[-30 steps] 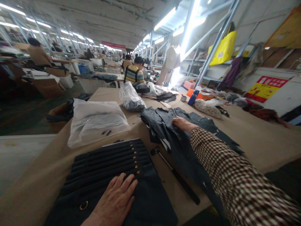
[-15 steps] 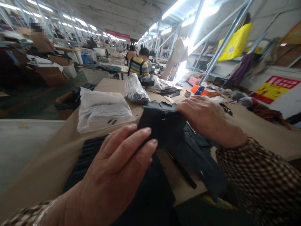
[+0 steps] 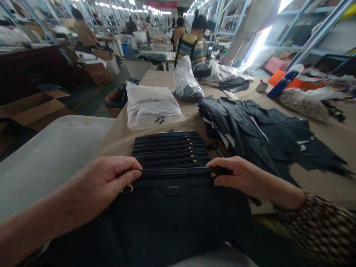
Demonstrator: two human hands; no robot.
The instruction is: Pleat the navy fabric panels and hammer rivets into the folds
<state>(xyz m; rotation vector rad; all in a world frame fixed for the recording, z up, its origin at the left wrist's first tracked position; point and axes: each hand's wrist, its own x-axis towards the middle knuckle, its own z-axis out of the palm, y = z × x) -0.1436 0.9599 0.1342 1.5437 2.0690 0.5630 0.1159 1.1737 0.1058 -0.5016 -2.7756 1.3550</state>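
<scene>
A dark bag panel [image 3: 178, 215] with a zipper along its top and small gold lettering is stretched between my two hands at the near table edge. My left hand [image 3: 111, 185] pinches its upper left corner, beside a gold ring. At the upper right corner, by the gold zipper pull, my right hand [image 3: 239, 176] grips it between thumb and fingers. Just beyond lies an overlapping row of similar zippered panels [image 3: 167, 148], their gold pulls lined up on the right. To the right spreads a heap of dark cut pieces [image 3: 267, 129].
A white plastic bag [image 3: 152, 105] and a clear bag of dark items [image 3: 187, 83] stand on the brown-covered table [image 3: 111, 144]. Further right are a cup [image 3: 261, 86] and a blue object [image 3: 282, 84]. A pale surface [image 3: 69, 144] adjoins at left. People sit working beyond.
My right hand has let go of the dark piece it held over the heap. Both hands now hold the zippered panel by its top corners. The view has tilted down and swung left.
</scene>
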